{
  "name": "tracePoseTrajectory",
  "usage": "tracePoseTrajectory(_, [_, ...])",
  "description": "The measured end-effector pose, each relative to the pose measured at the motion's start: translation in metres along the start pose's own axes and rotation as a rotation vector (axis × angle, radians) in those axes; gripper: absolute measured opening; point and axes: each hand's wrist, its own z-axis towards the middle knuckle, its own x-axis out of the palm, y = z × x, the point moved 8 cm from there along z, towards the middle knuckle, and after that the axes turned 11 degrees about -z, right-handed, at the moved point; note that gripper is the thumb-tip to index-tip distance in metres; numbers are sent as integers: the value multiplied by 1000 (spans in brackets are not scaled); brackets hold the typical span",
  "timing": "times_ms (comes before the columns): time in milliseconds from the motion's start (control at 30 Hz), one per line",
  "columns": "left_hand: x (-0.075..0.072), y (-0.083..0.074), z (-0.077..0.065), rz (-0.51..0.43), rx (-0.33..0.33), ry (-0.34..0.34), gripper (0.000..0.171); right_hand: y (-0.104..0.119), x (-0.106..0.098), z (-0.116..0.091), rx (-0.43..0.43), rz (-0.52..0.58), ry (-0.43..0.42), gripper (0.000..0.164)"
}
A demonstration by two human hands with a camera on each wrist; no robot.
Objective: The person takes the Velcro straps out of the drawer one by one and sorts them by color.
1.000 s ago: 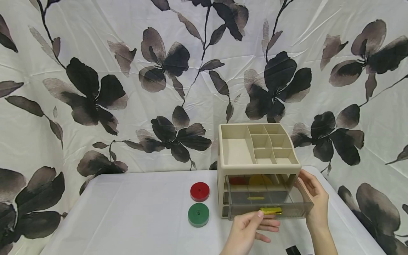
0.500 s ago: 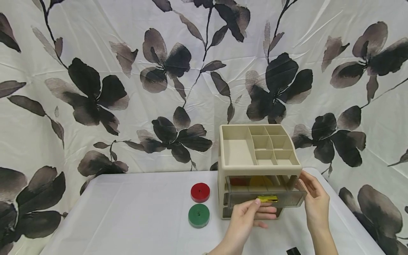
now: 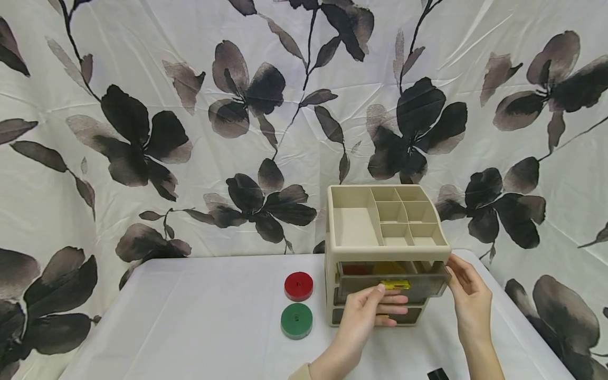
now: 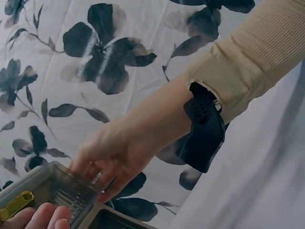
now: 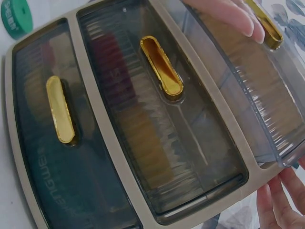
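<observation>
A cream desktop organizer (image 3: 389,254) stands on the table, its smoky clear top drawer (image 3: 425,287) slid partly out. My left hand (image 3: 362,316) is at the drawer front, thumb tip on the gold handle (image 3: 395,284), fingers extended below it. In the right wrist view, left fingertips (image 5: 248,26) lie against the front beside the handle. My right hand (image 3: 469,287) touches the organizer's right side near the drawer's corner, fingers fairly straight. The middle drawer (image 5: 162,124), with red and orange shapes inside, and the bottom drawer (image 5: 62,157), with something green, are closed.
Left of the organizer a red disc-shaped roll (image 3: 298,286) and a green one (image 3: 296,320) lie on the white table (image 3: 204,311). A small black object (image 3: 437,374) sits at the front edge of view. Flower-printed cloth (image 3: 309,132) hangs behind.
The top drawer has slid inward, my left hand moving away from me with its handle. The lower drawer fronts have come into view. My right hand stays at the organizer's side.
</observation>
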Motion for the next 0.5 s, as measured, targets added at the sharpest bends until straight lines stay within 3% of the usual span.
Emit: tracePoseTrajectory(500, [-4,-1,12,-20,-3,-6,39,-1,1,1,-15,-5,4,33])
